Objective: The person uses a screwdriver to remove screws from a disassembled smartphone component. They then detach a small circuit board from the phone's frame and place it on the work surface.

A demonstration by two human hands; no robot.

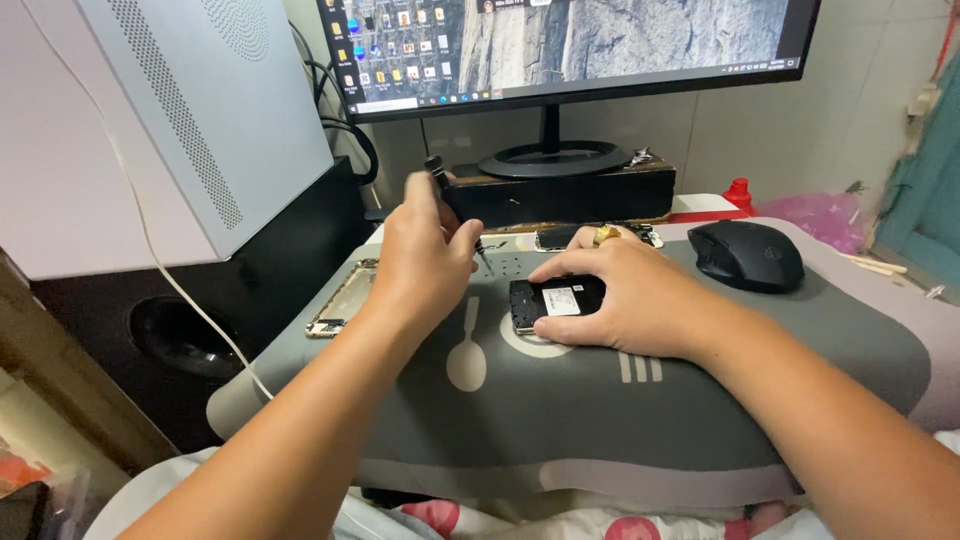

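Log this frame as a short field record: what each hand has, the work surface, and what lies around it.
left hand: grips a small screwdriver, tip down near the mat
right hand: presses on an opened phone, back cover off
surface: grey mat
left of phone: phone frame
right: black mouse
behind: monitor on a dark box

Likely home desk, monitor (570,45), computer tower (210,110)
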